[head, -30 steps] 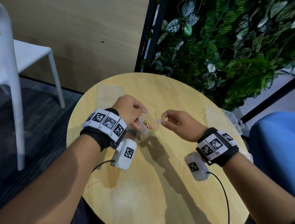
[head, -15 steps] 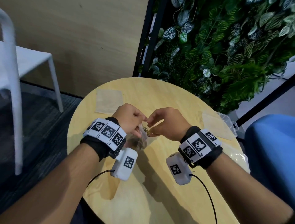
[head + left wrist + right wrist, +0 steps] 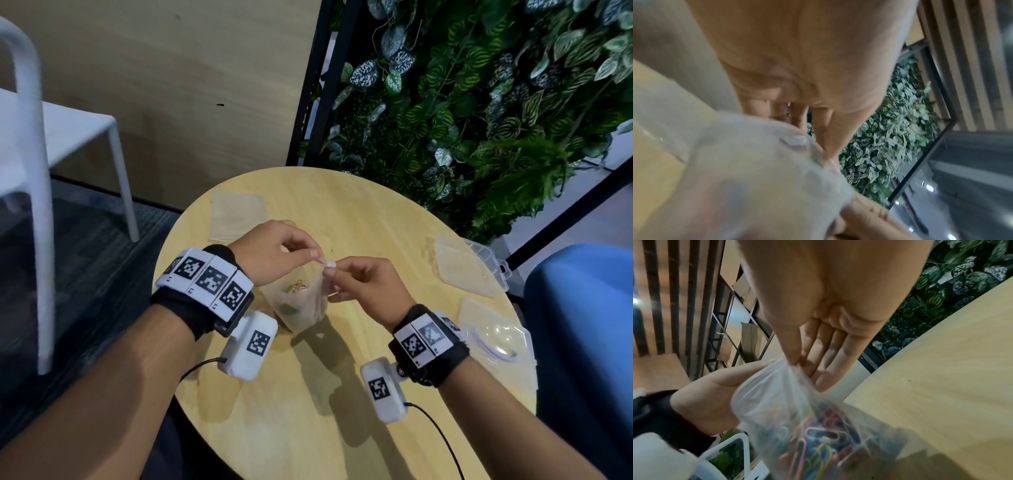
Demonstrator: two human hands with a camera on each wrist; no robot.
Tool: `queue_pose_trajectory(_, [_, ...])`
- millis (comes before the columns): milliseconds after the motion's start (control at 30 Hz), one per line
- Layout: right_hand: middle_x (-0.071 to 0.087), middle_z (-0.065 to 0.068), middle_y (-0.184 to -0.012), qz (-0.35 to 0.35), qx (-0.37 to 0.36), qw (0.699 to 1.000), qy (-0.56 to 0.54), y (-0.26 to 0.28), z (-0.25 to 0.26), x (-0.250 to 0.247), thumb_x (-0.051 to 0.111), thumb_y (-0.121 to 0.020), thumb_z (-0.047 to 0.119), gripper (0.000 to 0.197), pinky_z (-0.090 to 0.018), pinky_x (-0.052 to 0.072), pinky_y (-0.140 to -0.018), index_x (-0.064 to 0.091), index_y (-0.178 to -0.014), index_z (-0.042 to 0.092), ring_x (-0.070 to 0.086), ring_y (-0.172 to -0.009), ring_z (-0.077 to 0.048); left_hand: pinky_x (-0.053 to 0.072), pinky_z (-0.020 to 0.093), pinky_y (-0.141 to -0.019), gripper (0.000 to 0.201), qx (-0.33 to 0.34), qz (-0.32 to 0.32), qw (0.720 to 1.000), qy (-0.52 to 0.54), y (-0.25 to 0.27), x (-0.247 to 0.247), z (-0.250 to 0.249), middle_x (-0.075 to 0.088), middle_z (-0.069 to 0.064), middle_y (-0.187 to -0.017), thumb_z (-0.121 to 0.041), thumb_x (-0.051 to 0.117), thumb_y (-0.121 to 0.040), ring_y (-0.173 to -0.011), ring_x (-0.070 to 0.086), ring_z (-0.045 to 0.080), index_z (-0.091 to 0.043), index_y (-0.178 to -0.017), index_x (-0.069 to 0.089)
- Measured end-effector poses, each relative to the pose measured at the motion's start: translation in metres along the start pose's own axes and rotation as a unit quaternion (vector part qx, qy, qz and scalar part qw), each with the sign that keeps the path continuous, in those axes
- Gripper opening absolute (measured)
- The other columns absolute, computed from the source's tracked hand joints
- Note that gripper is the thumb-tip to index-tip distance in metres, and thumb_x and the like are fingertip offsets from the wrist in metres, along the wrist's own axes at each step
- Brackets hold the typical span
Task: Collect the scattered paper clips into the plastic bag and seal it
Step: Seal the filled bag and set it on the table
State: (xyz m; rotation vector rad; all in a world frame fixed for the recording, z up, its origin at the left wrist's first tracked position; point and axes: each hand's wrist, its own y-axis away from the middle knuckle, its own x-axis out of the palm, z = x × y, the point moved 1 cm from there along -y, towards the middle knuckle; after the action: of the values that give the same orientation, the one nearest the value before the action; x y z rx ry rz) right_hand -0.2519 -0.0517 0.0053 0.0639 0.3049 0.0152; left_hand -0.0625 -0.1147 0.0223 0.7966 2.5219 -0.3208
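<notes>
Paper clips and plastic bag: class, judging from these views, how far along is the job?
Done: coloured paper clips lie inside the plastic bag, and no loose clips show on the round table. In hand: the left hand and right hand pinch the bag's top edge, holding it above the table. Left: sealing; whether the top is pressed shut cannot be told.

You see a clear bag (image 3: 789,404) with clips (image 3: 813,443) in orange, blue, yellow, green. Counter (image 3: 359,212): pale wood grain. Wristbands (image 3: 205,281): black-and-white square codes. Chair (image 3: 30,137): white.
</notes>
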Motion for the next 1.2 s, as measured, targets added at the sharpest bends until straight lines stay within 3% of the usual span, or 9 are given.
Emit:
queue_pose_trajectory(267, [0.07,-0.024,-0.071,-0.102,0.047,0.991,-0.077,0.02,-0.007,0.032,0.069,-0.087,0.018,0.021,-0.032,0.058,-0.056,0.071,-0.081,-0.003,0.068,-0.058,-0.028,0.048,0.02,-0.071,0.004,0.016,-0.013,1.0,0.007,-0.002,0.01,0.015,0.075,0.001,-0.084,-0.025,0.08,-0.08,-0.074,0.061,0.009,-0.022,-0.08,0.079])
queue_pose_trajectory(433, [0.065,-0.016,-0.06,-0.102,0.084,0.984,-0.117,0.018,-0.013,0.032,0.065,-0.087,0.006,0.018,-0.03,0.055,-0.052,0.066,-0.077,-0.009,0.064,-0.05,-0.028,0.042,0.005,-0.07,0.013,0.014,0.027,0.998,-0.054,-0.012,0.021,0.024,0.068,-0.004,-0.087,-0.027,0.074,-0.086,-0.076,0.058,0.003,-0.015,-0.084,0.075])
queue_pose_trajectory(567, [0.061,-0.013,-0.054,-0.143,0.112,0.969,-0.166,0.007,-0.024,0.023,0.058,-0.086,-0.002,0.016,-0.029,0.054,-0.048,0.065,-0.072,-0.006,0.059,-0.043,-0.023,0.044,0.017,-0.077,0.013,-0.033,0.055,0.993,-0.102,-0.024,0.014,0.041,0.065,-0.009,-0.086,-0.035,0.069,-0.089,-0.079,0.059,0.001,-0.023,-0.085,0.07])
queue_pose_trajectory(700, [0.062,-0.012,-0.056,-0.175,0.174,0.949,-0.198,-0.013,-0.049,0.007,0.056,-0.086,-0.002,0.015,-0.029,0.055,-0.048,0.066,-0.075,-0.003,0.059,-0.046,-0.024,0.048,0.027,-0.084,0.022,-0.093,0.03,0.978,-0.184,-0.035,-0.008,0.068,0.069,-0.002,-0.09,-0.037,0.067,-0.091,-0.088,0.063,0.016,-0.025,-0.073,0.064])
queue_pose_trajectory(800, [0.068,-0.014,-0.069,-0.096,0.194,0.971,-0.105,-0.028,-0.063,-0.001,0.06,-0.09,0.007,0.015,-0.031,0.057,-0.055,0.068,-0.079,0.002,0.064,-0.051,-0.023,0.05,0.034,-0.087,0.017,-0.126,0.012,0.966,-0.224,-0.043,-0.008,0.084,0.068,0.002,-0.101,-0.036,0.068,-0.09,-0.101,0.063,0.021,-0.026,-0.076,0.065])
queue_pose_trajectory(900, [0.073,-0.003,-0.076,-0.114,0.1,0.981,0.12,-0.049,-0.068,-0.036,0.061,-0.09,0.018,0.012,-0.029,0.057,-0.062,0.071,-0.089,0.014,0.066,-0.057,-0.012,0.043,0.043,-0.103,0.01,-0.134,-0.025,0.95,-0.282,-0.052,-0.001,0.091,0.055,0.004,-0.123,-0.036,0.064,-0.092,-0.122,0.05,0.026,-0.029,-0.097,0.07])
queue_pose_trajectory(1033, [0.071,-0.005,-0.106,-0.232,0.048,0.89,0.389,-0.062,-0.07,-0.127,0.058,-0.081,0.005,0.035,-0.03,0.052,-0.086,0.069,-0.111,0.019,0.065,-0.092,-0.02,0.031,0.041,-0.116,0.017,-0.191,-0.052,0.93,-0.31,-0.065,-0.006,0.105,0.035,-0.003,-0.156,-0.028,0.06,-0.095,-0.144,0.03,0.025,-0.036,-0.099,0.074])
queue_pose_trajectory(1133, [0.061,-0.013,-0.126,-0.261,0.139,0.842,0.451,-0.062,-0.083,-0.19,0.059,-0.079,0.001,0.053,-0.03,0.048,-0.08,0.057,-0.129,0.017,0.061,-0.107,-0.03,0.032,0.039,-0.117,0.03,-0.24,0.007,0.913,-0.331,-0.072,-0.004,0.121,0.029,-0.003,-0.162,-0.027,0.053,-0.098,-0.146,0.032,0.024,-0.032,-0.124,0.067])
queue_pose_trajectory(1200, [0.058,-0.012,-0.132,-0.21,0.218,0.806,0.509,-0.062,-0.095,-0.219,0.06,-0.083,0.007,0.055,-0.031,0.047,-0.085,0.05,-0.136,0.019,0.057,-0.114,-0.028,0.038,0.036,-0.113,0.037,-0.25,0.02,0.913,-0.322,-0.074,-0.003,0.131,0.037,0.0,-0.158,-0.02,0.053,-0.098,-0.139,0.044,0.026,-0.025,-0.134,0.061])
